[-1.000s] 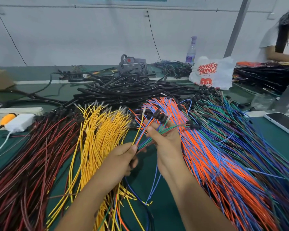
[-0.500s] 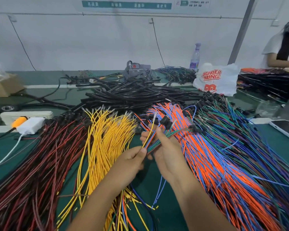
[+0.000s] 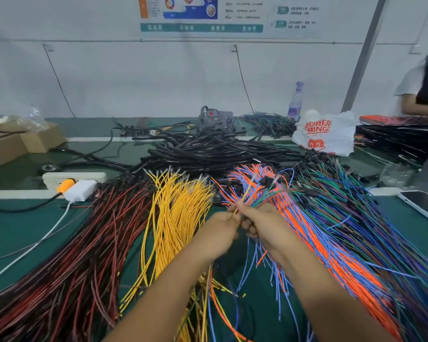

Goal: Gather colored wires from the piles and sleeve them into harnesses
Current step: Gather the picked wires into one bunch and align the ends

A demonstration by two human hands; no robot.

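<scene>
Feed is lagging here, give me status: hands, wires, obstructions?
Left hand and right hand both gripping one mixed wire bundle. No sleeve on. Nothing blocking.

A cardboard box (image 3: 22, 141) sits at the far left of the green table (image 3: 15, 230), crumpled clear plastic (image 3: 32, 117) on top. Nearer, a white power strip (image 3: 72, 177) holds an orange plug (image 3: 66, 185) and a white charger (image 3: 80, 190) — its white cable (image 3: 35, 245) trails toward the left edge. At the back stand a grey device (image 3: 214, 119), a clear bottle (image 3: 296, 102) and a white "SUPER MING" bag (image 3: 329, 134). A phone (image 3: 423, 206) lies at the right edge, and another person (image 3: 420, 92) works at far right. A poster (image 3: 203, 13) hangs on the wall.
</scene>
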